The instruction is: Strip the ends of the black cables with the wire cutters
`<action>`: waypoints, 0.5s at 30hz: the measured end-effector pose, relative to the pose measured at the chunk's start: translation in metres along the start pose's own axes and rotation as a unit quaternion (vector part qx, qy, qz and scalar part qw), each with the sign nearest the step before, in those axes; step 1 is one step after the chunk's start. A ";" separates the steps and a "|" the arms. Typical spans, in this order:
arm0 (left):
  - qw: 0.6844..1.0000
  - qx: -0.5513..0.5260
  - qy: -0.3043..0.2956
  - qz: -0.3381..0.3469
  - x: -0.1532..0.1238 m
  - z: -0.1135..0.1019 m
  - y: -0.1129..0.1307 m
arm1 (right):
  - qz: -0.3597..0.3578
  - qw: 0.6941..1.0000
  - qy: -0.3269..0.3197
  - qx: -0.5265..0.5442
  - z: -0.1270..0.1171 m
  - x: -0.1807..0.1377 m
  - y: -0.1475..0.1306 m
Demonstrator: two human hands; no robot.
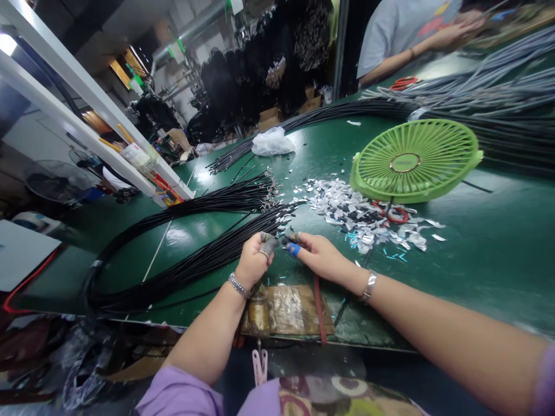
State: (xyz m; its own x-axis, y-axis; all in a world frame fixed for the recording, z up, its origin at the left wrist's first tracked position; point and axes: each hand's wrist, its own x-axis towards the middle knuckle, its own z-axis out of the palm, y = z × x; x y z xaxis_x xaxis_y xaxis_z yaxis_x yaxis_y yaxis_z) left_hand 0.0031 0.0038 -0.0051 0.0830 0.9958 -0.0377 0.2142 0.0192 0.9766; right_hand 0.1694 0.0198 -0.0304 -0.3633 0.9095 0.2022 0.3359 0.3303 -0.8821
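Note:
My left hand (pixel 256 257) and my right hand (pixel 318 254) meet fingertip to fingertip over the table's front edge. Both have closed fingers with grey finger covers, and the right also wears a blue wrap. Between them is a small dark end, seemingly of a black cable, mostly hidden by the fingers. Just beyond lies a looped bundle of black cables (pixel 208 248), its stripped, silvery ends pointing toward my hands. Below my hands a taped board (pixel 290 309) with a small brass-coloured cylinder (pixel 259 316) sits at the edge.
A heap of silver foil scraps (pixel 347 208) lies right of centre, beside a green fan (pixel 416 159). Farther back are a plastic bag (pixel 273 142) and grey cables (pixel 477 86). Another person (pixel 399 40) works at the far right. A white post (pixel 99 92) rises at left.

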 end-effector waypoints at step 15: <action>0.997 -0.056 -0.051 -0.023 -0.002 -0.001 0.007 | 0.149 0.943 -0.103 0.281 0.002 -0.001 -0.004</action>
State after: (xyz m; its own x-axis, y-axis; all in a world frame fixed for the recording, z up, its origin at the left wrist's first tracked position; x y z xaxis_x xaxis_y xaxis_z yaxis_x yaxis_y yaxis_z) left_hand 0.0039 0.0015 0.0019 0.1755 0.9795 -0.0989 0.1107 0.0802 0.9906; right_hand 0.1670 0.0173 -0.0278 -0.5066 0.8530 -0.1255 -0.0419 -0.1697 -0.9846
